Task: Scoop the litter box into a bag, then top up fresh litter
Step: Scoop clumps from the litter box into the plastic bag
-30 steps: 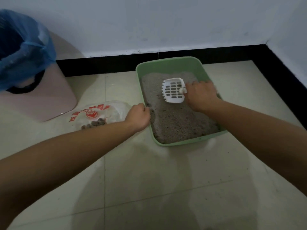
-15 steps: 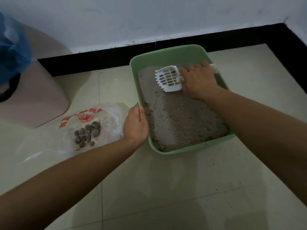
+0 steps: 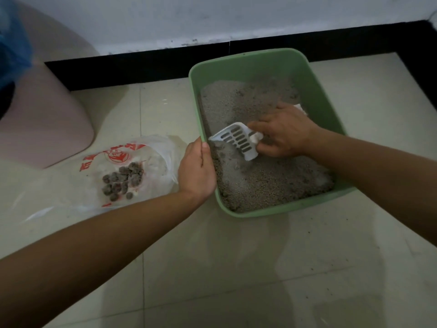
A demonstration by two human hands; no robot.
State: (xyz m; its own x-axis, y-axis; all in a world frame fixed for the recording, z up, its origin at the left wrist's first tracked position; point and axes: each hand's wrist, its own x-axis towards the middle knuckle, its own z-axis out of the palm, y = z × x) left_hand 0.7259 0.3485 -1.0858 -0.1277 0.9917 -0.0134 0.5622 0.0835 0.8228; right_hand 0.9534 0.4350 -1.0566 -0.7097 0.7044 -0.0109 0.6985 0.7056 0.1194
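The left grip [image 3: 197, 171] curls over the left rim of the green litter box [image 3: 272, 213]. Just beside it, a clear plastic bag [image 3: 156, 150] on the floor holds dark clumps [image 3: 123, 181]. Farther in, the right grip [image 3: 286, 133] clasps the white slotted scoop [image 3: 236, 138], tilted over the grey litter [image 3: 260, 183].

One head-worn camera looks forward and steeply down, close over both hands [image 3: 197, 171], the tiled floor [image 3: 212, 268] beneath them.

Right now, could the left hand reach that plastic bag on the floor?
Probably yes: the left hand grips the litter box rim right beside the plastic bag, with nothing between them.
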